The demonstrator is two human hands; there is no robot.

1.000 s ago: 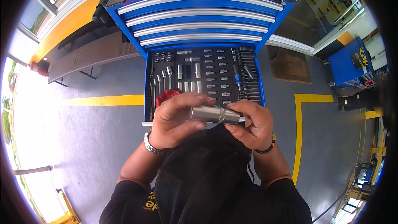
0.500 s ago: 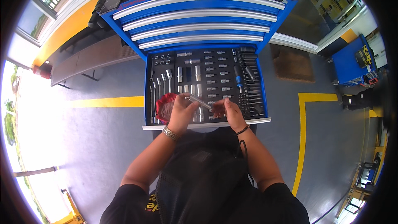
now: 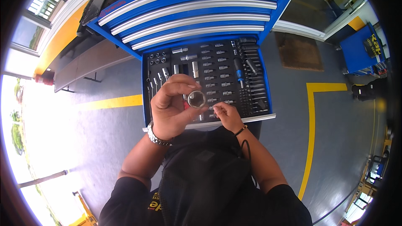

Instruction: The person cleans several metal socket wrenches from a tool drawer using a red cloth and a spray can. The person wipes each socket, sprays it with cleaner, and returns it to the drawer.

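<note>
My left hand (image 3: pixel 169 109) is raised over the drawer and pinches a deep chrome socket (image 3: pixel 196 99) between thumb and fingers. The socket's hollow round end faces up toward me. My right hand (image 3: pixel 228 117) is lower, near the drawer's front edge, its fingers curled together; whether it holds something small I cannot make out. Below both hands lies the open drawer's black foam tray (image 3: pixel 169 47), with sockets, bit sockets and wrenches in cut-outs. Only a sliver of something red (image 3: pixel 186 105) shows behind my left hand, which hides the rest.
The blue tool cabinet (image 3: pixel 138 39) stands ahead, its upper drawers closed. A screwdriver (image 3: pixel 238 69) with a black and blue handle lies in the tray's right part. A long bench (image 3: pixel 90 65) stands left, a brown mat (image 3: pixel 298 51) and a blue cart (image 3: pixel 360 50) right.
My left hand has lifted the socket toward me and turned its end to face up. My right hand has drawn its fingers together, apart from the socket. The view has tilted slightly.
</note>
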